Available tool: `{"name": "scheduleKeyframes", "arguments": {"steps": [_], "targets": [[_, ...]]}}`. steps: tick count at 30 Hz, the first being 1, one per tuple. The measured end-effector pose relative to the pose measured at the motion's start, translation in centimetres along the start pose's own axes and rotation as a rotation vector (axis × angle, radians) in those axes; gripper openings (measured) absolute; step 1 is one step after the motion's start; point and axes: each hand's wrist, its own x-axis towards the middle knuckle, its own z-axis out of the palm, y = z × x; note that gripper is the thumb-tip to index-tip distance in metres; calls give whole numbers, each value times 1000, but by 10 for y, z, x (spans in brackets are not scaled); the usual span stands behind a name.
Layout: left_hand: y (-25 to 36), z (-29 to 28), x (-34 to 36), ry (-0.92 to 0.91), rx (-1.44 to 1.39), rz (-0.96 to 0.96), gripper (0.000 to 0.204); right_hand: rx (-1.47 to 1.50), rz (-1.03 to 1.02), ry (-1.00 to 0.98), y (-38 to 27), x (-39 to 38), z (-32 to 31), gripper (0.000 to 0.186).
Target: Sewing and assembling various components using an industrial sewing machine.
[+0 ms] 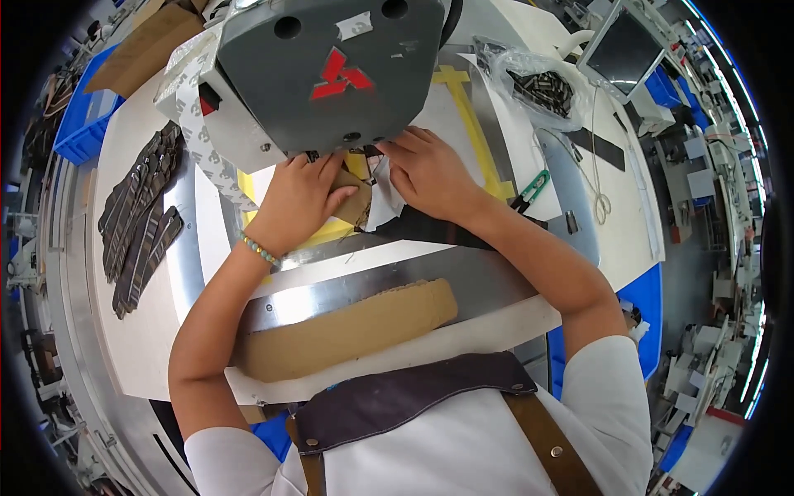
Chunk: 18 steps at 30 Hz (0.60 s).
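My left hand (pixel 299 201) rests under the front of a dark grey sewing machine head (pixel 331 74). Its fingers lie flat and its thumb stands apart, on a tan piece (pixel 354 203). To the right, my right hand (pixel 434 178) reaches in with fingers stretched and thumb bent, touching a white sheet-like piece (pixel 384 198). Both hands' fingertips meet small dark strip pieces near the machine's lower edge, which partly hides them. Below the right hand lies black material (pixel 430 227). The needle area is hidden by the machine head.
Striped dark fabric strips (pixel 141 215) lie at left. Green-handled thread snips (pixel 531 192) are right of my right hand. A clear bag of dark pieces (pixel 542 91) sits at the far right. A cardboard strip (pixel 347 331) lies along the front edge; blue bins (pixel 87 124) stand alongside.
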Motion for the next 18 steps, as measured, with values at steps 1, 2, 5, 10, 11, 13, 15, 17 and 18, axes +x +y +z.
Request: {"name": "scheduleKeyframes", "arguments": {"steps": [1,2,5,10,11,13,15,17,18], "targets": [[0,0,0,-1,-6,-5,57,-7,17,-13,-1,0,0,36],[0,0,-1,0,-12,-10,57,-11,-1,-12,-1,1,1,35],[3,-2,-3,77,-14,23,60,20,36,-33,-8,0,-2,39],[12,-2,-17,145,-2,127,66,-36,0,-116,-34,-15,-14,47],[12,-2,-18,192,-17,133,67,-60,9,-171,-36,-15,-16,49],[11,-2,-17,161,-4,137,65,-61,31,-166,-38,-10,-15,49],[9,-2,-16,170,-3,139,62,-62,48,-162,-39,-6,-14,48],[8,-4,-17,165,-75,119,66,-57,45,-121,-40,-3,-12,52],[8,-5,-17,135,-62,119,66,-62,62,-134,-40,-3,-12,52]]}}
